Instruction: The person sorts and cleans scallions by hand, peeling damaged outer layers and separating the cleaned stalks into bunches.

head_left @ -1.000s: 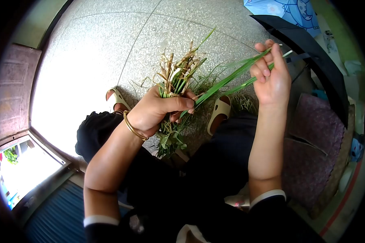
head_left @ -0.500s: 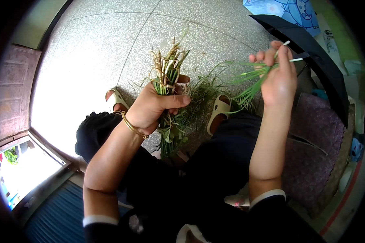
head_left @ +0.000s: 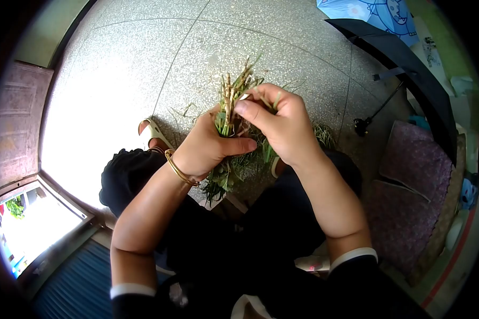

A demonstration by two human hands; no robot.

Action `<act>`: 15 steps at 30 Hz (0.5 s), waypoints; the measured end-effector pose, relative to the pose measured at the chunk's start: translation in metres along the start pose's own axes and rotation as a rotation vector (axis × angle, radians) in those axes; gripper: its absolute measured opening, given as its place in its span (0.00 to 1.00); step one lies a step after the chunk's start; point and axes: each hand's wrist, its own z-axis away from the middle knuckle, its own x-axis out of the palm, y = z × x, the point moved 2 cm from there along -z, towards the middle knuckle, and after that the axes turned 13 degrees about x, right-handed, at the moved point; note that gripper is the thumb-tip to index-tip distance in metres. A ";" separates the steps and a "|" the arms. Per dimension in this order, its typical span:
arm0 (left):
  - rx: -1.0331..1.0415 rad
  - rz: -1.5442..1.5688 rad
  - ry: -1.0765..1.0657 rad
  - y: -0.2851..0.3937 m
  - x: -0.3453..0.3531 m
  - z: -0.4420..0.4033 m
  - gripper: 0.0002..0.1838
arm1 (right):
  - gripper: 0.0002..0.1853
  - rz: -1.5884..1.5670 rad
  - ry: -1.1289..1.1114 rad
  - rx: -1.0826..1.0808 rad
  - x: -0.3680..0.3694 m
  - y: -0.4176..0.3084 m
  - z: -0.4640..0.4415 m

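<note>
My left hand (head_left: 210, 141) is wrapped round a bunch of leafy greens (head_left: 227, 98), its brown stem ends pointing up and its leaves hanging below the fist. Close against the bunch, my right hand (head_left: 282, 122) is closed, thumb and fingers pinching at the upper stems. A few thin green stalks (head_left: 277, 101) show between its fingers, and a white stalk end lies at the fingertips. Exactly which stalks the fingertips grip is partly hidden. Under the hands, a pile of loose greens (head_left: 245, 165) lies on the floor, largely covered by them.
On the speckled floor (head_left: 239, 42), more grassy scraps (head_left: 323, 135) lie beside my right knee. An open black umbrella (head_left: 394, 58) and a blue patterned umbrella (head_left: 394, 21) stand at the upper right. A purple cushion (head_left: 410, 196) is at the right, a door (head_left: 21, 117) at the left.
My right hand has come from the upper right, with its green stalks, down and left to the bunch. The bunch in my left hand has shifted slightly right and down.
</note>
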 end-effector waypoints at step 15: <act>-0.026 0.287 0.395 0.001 -0.021 -0.008 0.10 | 0.07 -0.852 -0.059 -0.020 -0.075 -0.020 -0.002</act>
